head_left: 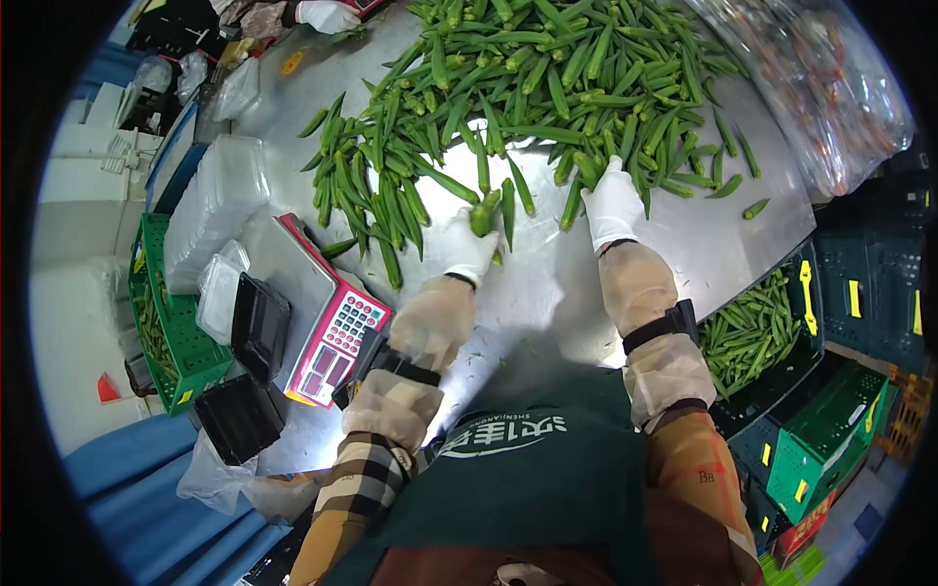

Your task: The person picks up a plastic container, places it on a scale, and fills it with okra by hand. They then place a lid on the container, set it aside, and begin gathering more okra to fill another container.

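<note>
A large heap of green okra [547, 83] is spread over the metal table [528, 293]. My left hand [469, 246], in a white glove, is closed around a few okra pods [483, 213] at the near edge of the heap. Also gloved in white, my right hand [614, 205] grips okra [588, 168] farther right, its thumb and forefinger on either side of the pods. Its fingertips are partly hidden among the pods. A few loose pods lie between and beside the two hands.
On the left are a red-and-white weighing scale [337, 337], black trays [259, 327] and stacked clear containers [217, 205]. A crate of okra [757, 337] stands at the right, below a bundle of clear plastic [816, 88]. Another person's gloved hand [327, 16] shows at the top.
</note>
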The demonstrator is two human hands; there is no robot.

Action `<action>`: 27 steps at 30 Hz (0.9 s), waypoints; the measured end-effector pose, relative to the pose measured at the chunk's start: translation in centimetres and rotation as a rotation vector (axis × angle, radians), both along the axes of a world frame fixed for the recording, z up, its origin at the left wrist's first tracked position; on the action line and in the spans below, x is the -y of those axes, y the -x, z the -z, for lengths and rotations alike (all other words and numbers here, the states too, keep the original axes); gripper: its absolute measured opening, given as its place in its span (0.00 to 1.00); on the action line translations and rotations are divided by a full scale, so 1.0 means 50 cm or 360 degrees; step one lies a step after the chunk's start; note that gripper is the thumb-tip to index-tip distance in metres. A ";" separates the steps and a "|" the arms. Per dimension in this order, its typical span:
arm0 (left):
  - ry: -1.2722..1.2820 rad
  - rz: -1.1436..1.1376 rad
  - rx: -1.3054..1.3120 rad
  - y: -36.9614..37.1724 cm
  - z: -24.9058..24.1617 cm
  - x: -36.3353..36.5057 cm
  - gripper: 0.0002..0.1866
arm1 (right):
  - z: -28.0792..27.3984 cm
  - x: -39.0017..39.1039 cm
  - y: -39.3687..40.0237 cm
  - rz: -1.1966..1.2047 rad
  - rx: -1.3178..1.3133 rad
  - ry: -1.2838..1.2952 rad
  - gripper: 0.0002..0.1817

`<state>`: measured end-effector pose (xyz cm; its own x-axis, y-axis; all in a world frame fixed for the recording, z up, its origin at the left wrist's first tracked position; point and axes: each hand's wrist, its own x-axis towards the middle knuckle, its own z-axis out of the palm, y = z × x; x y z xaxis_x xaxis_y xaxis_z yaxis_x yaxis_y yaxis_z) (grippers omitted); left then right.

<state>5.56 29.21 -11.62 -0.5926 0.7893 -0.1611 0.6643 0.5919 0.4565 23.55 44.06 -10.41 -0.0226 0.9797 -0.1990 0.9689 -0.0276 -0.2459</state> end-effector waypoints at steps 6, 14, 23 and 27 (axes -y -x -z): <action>0.0238 0.0102 0.0027 0.000 0.027 -0.007 0.35 | 0.063 -0.019 -0.015 -0.0143 0.0267 -0.0102 0.43; -0.0307 -0.0097 0.0195 -0.010 -0.046 -0.033 0.28 | 0.040 0.065 -0.093 -0.0328 0.0028 -0.0183 0.41; -0.0012 0.0052 0.0265 -0.051 0.001 -0.073 0.35 | 0.082 0.063 -0.141 -0.0229 -0.0914 0.0152 0.32; -0.0126 -0.0091 0.1942 -0.037 -0.001 0.006 0.23 | -0.045 0.129 -0.157 0.0176 -0.2288 0.1234 0.26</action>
<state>7.39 28.92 -11.56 -0.1205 0.7998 -0.5880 -0.2504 0.5487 0.7977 31.43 37.61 -8.17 -0.5534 0.6705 -0.4941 -0.0457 -0.6167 -0.7858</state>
